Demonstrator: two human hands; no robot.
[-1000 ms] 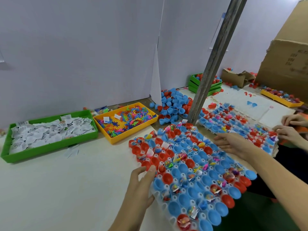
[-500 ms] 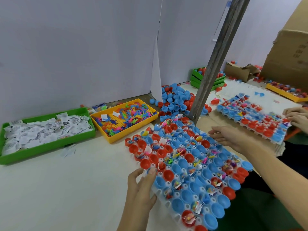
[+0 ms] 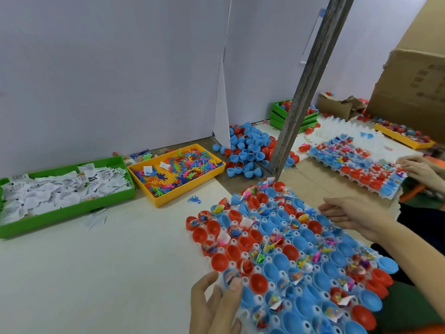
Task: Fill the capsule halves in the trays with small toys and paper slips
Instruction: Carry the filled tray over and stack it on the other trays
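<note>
Between the hands sits the tray [image 3: 243,279]; left hand [image 3: 214,302] pinches its near-left edge; right hand [image 3: 354,216] lies flat at its far-right edge; bare tabletop [image 3: 108,273] spreads leftward.

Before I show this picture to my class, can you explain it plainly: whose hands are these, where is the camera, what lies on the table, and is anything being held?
There is no machine here. The camera sits on a person's head and looks down at that person's own hands. The left hand grips the near edge of a white capsule tray, thumb on top. The right hand lies flat and open at the tray's far side and holds nothing. The tray carries red and blue capsule halves; some hold small toys or paper slips, others are bare. On the table behind it stand a green bin of paper slips, a yellow bin of coloured toys and a pile of loose capsule halves. Another person's hands work at a second tray.
</note>
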